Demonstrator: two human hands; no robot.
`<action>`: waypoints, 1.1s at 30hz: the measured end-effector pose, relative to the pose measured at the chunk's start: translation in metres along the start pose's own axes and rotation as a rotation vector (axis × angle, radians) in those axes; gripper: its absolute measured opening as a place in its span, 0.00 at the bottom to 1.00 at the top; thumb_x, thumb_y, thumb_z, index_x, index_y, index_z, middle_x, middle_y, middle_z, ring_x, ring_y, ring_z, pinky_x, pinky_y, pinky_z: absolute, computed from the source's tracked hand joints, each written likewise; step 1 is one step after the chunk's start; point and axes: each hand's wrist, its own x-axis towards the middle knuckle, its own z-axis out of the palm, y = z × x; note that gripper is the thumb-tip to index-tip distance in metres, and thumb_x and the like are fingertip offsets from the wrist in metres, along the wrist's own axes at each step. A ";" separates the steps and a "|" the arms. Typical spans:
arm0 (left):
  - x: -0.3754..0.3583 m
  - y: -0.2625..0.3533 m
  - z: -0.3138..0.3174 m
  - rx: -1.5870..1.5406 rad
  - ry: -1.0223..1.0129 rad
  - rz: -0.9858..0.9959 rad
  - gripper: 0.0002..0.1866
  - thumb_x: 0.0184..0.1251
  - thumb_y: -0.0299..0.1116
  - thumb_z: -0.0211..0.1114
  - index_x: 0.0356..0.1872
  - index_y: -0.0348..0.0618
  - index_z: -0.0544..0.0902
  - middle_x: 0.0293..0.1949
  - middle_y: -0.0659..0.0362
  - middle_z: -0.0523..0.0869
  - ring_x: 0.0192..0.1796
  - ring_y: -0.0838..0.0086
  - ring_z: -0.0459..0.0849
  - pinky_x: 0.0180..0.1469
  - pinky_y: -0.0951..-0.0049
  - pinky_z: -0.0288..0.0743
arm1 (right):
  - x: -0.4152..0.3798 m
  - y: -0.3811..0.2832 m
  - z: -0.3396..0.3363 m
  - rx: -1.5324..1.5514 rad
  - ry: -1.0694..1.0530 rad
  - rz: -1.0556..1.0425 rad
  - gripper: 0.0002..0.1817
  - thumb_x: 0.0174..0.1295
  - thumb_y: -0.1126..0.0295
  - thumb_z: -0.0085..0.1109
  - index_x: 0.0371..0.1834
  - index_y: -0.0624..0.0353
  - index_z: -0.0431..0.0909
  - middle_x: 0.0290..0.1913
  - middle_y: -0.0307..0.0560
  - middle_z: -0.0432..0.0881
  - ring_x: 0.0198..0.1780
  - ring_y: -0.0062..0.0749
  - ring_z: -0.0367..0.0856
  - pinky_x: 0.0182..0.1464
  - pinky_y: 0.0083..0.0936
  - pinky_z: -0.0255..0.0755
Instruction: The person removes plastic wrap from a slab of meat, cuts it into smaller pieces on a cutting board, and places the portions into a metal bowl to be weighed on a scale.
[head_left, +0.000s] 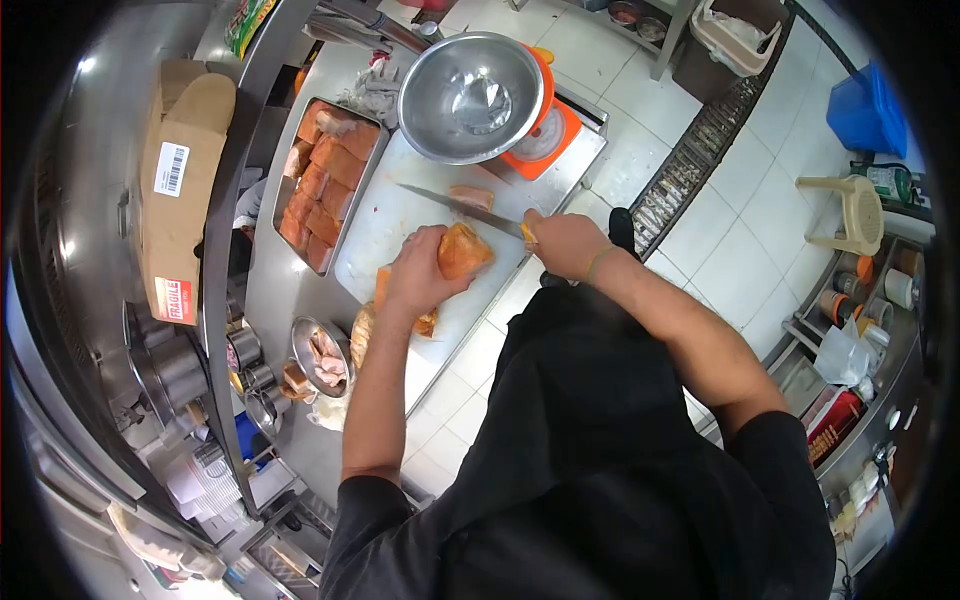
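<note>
My left hand (418, 272) is closed over a chunk of orange-skinned meat (466, 252) on the white cutting board (385, 215), pressing it down from the side. My right hand (568, 245) grips a knife (455, 203) by its yellow handle. Its long blade lies across the board just beyond the chunk, apart from it as far as I can see. A pale slice (472, 196) with an orange edge rests beside the blade. More orange-skinned pieces (425, 323) lie under and behind my left wrist, partly hidden by it.
A metal tray (378, 165) of orange meat blocks stands left of the board. Beyond it, a large steel bowl (470, 95) sits on an orange scale (545, 140). A smaller bowl (302, 340) holds pale pink pieces. A shelf with a cardboard box (185, 200) overhangs the left side.
</note>
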 end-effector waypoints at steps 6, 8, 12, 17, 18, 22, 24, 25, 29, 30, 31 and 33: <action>-0.012 0.014 0.048 0.079 0.178 -0.219 0.43 0.54 0.55 0.81 0.60 0.32 0.73 0.55 0.38 0.84 0.59 0.44 0.83 0.63 0.47 0.77 | -0.051 -0.025 0.001 0.011 0.120 -0.026 0.11 0.69 0.72 0.56 0.50 0.66 0.74 0.33 0.62 0.89 0.38 0.61 0.91 0.42 0.53 0.83; -0.012 0.013 0.055 0.104 0.221 -0.228 0.44 0.55 0.57 0.81 0.60 0.32 0.72 0.54 0.38 0.84 0.57 0.43 0.83 0.61 0.46 0.78 | -0.066 -0.032 0.002 0.050 0.086 0.002 0.11 0.67 0.73 0.55 0.49 0.66 0.74 0.33 0.63 0.89 0.38 0.61 0.90 0.42 0.53 0.82; -0.010 0.013 0.058 0.112 0.164 -0.321 0.45 0.55 0.60 0.81 0.60 0.34 0.73 0.54 0.40 0.85 0.59 0.46 0.83 0.62 0.46 0.74 | -0.086 -0.042 -0.012 0.058 0.079 -0.008 0.08 0.69 0.74 0.51 0.47 0.66 0.74 0.32 0.62 0.88 0.38 0.60 0.90 0.42 0.52 0.83; -0.009 0.008 0.063 0.152 0.147 -0.322 0.45 0.54 0.62 0.81 0.60 0.38 0.73 0.55 0.43 0.85 0.60 0.49 0.83 0.67 0.44 0.66 | -0.093 -0.050 -0.021 -0.027 0.047 0.028 0.06 0.70 0.73 0.53 0.45 0.64 0.74 0.33 0.61 0.88 0.37 0.56 0.92 0.39 0.48 0.85; -0.009 0.008 0.064 0.140 0.148 -0.326 0.45 0.54 0.61 0.81 0.60 0.38 0.73 0.55 0.44 0.85 0.61 0.49 0.83 0.67 0.44 0.65 | -0.092 -0.053 -0.021 -0.043 0.036 0.052 0.06 0.70 0.73 0.53 0.45 0.64 0.74 0.33 0.61 0.88 0.37 0.54 0.92 0.39 0.46 0.85; -0.008 0.006 0.065 0.127 0.177 -0.317 0.43 0.53 0.60 0.82 0.57 0.39 0.73 0.54 0.45 0.85 0.60 0.49 0.83 0.67 0.44 0.64 | -0.087 -0.069 -0.018 -0.144 0.008 0.126 0.06 0.70 0.73 0.55 0.45 0.63 0.73 0.33 0.58 0.88 0.35 0.50 0.93 0.36 0.42 0.87; -0.009 0.006 0.066 0.123 0.188 -0.307 0.42 0.53 0.59 0.83 0.55 0.40 0.73 0.53 0.46 0.85 0.60 0.49 0.83 0.66 0.44 0.65 | -0.081 -0.070 -0.011 -0.157 0.011 0.146 0.06 0.70 0.73 0.56 0.46 0.63 0.73 0.32 0.57 0.88 0.35 0.51 0.93 0.37 0.42 0.88; -0.008 0.007 0.065 0.116 0.189 -0.304 0.41 0.53 0.59 0.83 0.55 0.40 0.73 0.52 0.46 0.85 0.59 0.49 0.83 0.66 0.45 0.65 | -0.077 -0.071 -0.009 -0.165 0.014 0.156 0.06 0.70 0.73 0.56 0.46 0.63 0.73 0.32 0.57 0.88 0.35 0.51 0.93 0.37 0.42 0.88; -0.006 0.006 0.066 0.131 0.184 -0.295 0.40 0.53 0.60 0.83 0.52 0.41 0.72 0.51 0.47 0.84 0.58 0.49 0.84 0.66 0.46 0.66 | -0.059 -0.075 -0.006 -0.151 -0.013 0.191 0.07 0.71 0.73 0.56 0.46 0.64 0.73 0.34 0.59 0.89 0.36 0.53 0.93 0.36 0.43 0.88; -0.007 0.005 0.068 0.133 0.196 -0.286 0.40 0.53 0.60 0.82 0.52 0.41 0.72 0.50 0.47 0.84 0.57 0.49 0.84 0.65 0.46 0.67 | -0.053 -0.074 -0.002 -0.156 -0.021 0.187 0.07 0.71 0.73 0.56 0.46 0.64 0.73 0.35 0.59 0.89 0.37 0.53 0.93 0.36 0.43 0.88; -0.006 0.004 0.069 0.137 0.213 -0.276 0.40 0.53 0.60 0.82 0.53 0.40 0.73 0.50 0.47 0.84 0.57 0.49 0.84 0.65 0.46 0.68 | -0.046 -0.071 0.002 -0.162 -0.026 0.182 0.07 0.71 0.74 0.55 0.46 0.64 0.73 0.35 0.59 0.90 0.37 0.53 0.93 0.36 0.43 0.88; -0.008 0.004 0.072 0.146 0.226 -0.262 0.40 0.54 0.60 0.82 0.53 0.40 0.73 0.50 0.47 0.84 0.56 0.49 0.85 0.64 0.47 0.69 | -0.025 -0.066 0.016 -0.158 -0.034 0.154 0.07 0.71 0.74 0.55 0.48 0.64 0.73 0.36 0.60 0.90 0.38 0.55 0.93 0.38 0.43 0.88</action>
